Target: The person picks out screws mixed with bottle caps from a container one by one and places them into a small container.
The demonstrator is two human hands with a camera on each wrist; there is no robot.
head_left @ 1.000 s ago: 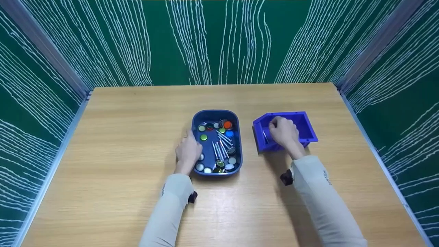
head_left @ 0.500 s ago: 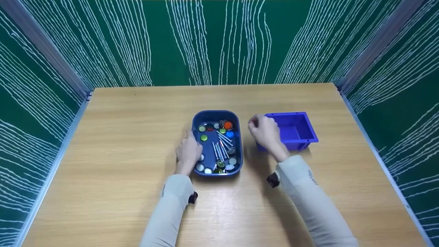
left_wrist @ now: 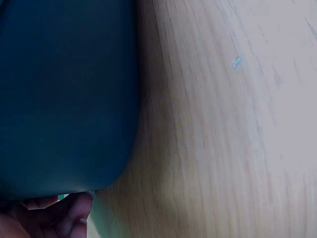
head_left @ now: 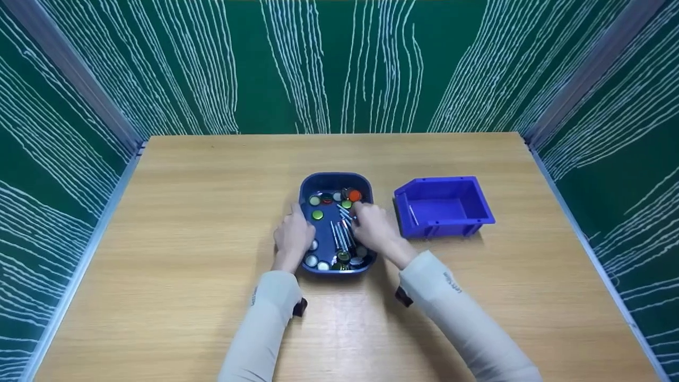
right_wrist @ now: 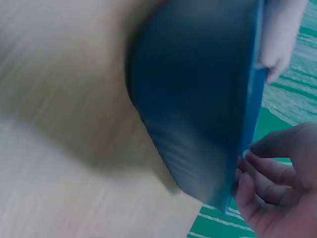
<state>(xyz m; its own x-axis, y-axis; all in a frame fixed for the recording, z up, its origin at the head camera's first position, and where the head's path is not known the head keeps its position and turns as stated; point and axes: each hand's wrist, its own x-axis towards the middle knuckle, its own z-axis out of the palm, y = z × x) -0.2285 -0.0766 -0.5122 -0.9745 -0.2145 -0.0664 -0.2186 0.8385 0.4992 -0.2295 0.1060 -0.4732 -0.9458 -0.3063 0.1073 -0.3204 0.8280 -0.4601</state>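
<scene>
A dark blue tray (head_left: 324,232) holds several bottle caps, among them an orange cap (head_left: 355,196) and a green cap (head_left: 317,215). Slim silvery rods (head_left: 339,237) lie together in its right half. My left hand (head_left: 294,233) grips the tray's left side; in the left wrist view its fingers (left_wrist: 79,208) curl at the tray wall. Over the tray's right rim reaches my right hand (head_left: 374,228), fingertips down by the rods. Thumb and fingers (right_wrist: 270,168) are loosely bent close to the rim in the right wrist view, with nothing visible between them.
To the right of the tray stands a purple bin (head_left: 448,208), with one slim rod (head_left: 413,214) at its left end. Both rest on a wooden table (head_left: 212,201). Green walls (head_left: 350,63) with white wavy lines rise behind and at both sides.
My right hand has moved left from inside the purple bin, across the gap, and into the dark blue tray. The left hand keeps its grip on the tray.
</scene>
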